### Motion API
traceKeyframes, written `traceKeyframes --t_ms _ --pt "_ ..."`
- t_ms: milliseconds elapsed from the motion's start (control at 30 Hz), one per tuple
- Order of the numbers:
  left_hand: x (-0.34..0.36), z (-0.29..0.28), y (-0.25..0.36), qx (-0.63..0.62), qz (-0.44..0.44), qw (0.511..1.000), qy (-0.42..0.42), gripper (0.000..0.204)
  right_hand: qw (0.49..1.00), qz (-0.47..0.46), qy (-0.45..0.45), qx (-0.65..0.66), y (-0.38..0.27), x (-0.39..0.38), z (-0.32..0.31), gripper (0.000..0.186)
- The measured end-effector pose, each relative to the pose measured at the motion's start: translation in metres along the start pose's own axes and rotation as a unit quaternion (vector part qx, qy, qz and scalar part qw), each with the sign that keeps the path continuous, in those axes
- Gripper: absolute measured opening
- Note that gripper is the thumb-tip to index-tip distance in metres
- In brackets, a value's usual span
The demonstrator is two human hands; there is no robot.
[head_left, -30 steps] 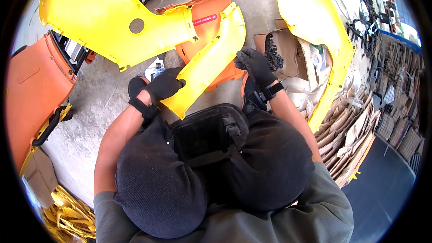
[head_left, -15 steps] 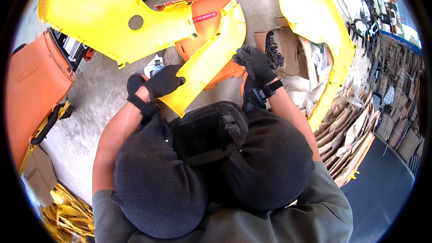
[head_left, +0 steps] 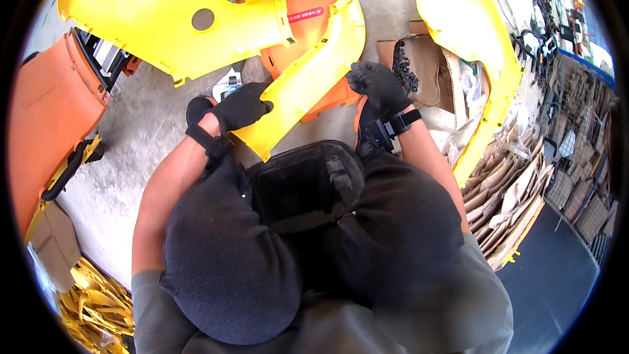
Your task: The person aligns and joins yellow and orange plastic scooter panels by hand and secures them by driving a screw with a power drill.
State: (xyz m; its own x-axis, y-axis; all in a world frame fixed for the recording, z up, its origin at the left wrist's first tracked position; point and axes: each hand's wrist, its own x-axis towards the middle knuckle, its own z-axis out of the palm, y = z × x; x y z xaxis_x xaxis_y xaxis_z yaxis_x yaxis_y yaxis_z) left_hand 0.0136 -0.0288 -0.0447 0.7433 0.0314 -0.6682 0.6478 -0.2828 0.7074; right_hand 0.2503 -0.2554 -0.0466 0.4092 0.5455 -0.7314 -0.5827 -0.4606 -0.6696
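Note:
A narrow curved yellow plastic panel point(head_left: 308, 82) slants across in front of me, above my knees. My left hand point(head_left: 244, 107), in a black glove, is closed round its lower left edge, with the thumb on its face. My right hand point(head_left: 379, 85), gloved too, has its fingers curled together by the panel's right edge. What those fingers hold, if anything, is too small to make out. Behind the panel lies an orange plastic part point(head_left: 304, 29) with a red label. A black open-topped bin point(head_left: 304, 187) stands between my knees.
A large yellow panel with a round hole point(head_left: 157, 19) lies at the far left, above an orange shell point(head_left: 56, 118). On the right are an open cardboard box point(head_left: 426, 78) with small black parts, a long curved yellow panel point(head_left: 465, 19) and stacked cardboard point(head_left: 504, 203). Yellow pieces point(head_left: 95, 301) fill the lower left.
My right hand has drawn slightly right and up along the panel's edge, its fingers still curled. My left hand keeps its hold. The whole view has shifted a little.

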Motion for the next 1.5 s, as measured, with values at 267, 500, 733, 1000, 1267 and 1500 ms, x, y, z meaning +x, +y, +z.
traceKeyframes --t_ms 267,500,733,1000,1267,1500 --pt "0.0 -0.002 0.005 -0.011 0.002 1.0 -0.008 0.042 0.999 -0.025 -0.045 -0.007 0.007 0.003 -0.007 0.019" --pt "-0.004 -0.004 0.009 0.0 0.009 1.0 -0.005 0.041 0.998 -0.038 -0.047 -0.02 0.002 0.0 -0.001 0.019" --pt "-0.001 -0.003 0.005 -0.001 0.017 1.0 -0.015 0.042 0.998 -0.032 -0.045 -0.017 0.006 0.004 -0.003 0.017" --pt "0.003 -0.003 0.001 -0.014 0.008 1.0 -0.023 0.042 0.998 -0.028 -0.042 -0.049 0.004 0.002 0.0 0.02" --pt "0.001 -0.005 -0.007 -0.137 -0.007 0.987 -0.087 0.04 0.971 -0.164 -0.088 -0.151 0.0 -0.012 -0.003 0.023" --pt "-0.008 -0.011 0.002 -0.234 -0.015 0.963 -0.132 0.046 0.991 -0.057 -0.073 0.092 -0.009 -0.008 -0.001 0.025"
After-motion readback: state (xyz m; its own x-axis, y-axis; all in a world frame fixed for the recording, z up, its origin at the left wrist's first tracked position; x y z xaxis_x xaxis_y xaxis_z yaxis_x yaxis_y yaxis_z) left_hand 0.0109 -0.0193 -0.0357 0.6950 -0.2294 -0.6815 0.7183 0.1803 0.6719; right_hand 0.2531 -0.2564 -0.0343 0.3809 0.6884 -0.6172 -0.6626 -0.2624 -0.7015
